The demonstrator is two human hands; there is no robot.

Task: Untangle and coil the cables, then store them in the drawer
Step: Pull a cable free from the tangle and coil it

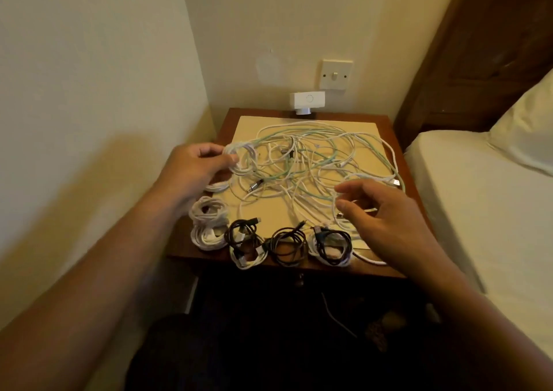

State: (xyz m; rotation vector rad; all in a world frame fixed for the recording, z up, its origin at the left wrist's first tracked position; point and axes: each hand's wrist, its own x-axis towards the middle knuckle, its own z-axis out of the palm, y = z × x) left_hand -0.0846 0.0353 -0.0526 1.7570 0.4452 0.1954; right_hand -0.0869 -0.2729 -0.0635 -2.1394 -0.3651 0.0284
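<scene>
A tangle of white and pale green cables (311, 163) is spread over a cream mat (363, 139) on a wooden bedside table (191, 245). My left hand (197, 167) holds a small white coil (241, 158) at the tangle's left edge, thumb and fingers curled round it. My right hand (386, 211) hovers over the tangle's right side, its fingers loosely bent round a white strand (339, 194); whether it pinches the strand is unclear. Along the table's front edge lie white coils (208, 221) and black coils (287, 245). The drawer knob (299, 280) shows below the table's edge.
A wall runs close on the left. A bed with a pillow (490, 199) stands right of the table, with a dark wooden headboard (484, 49) behind. A white device (307, 102) sits at the table's back under a wall switch (335, 74). The floor below is dark.
</scene>
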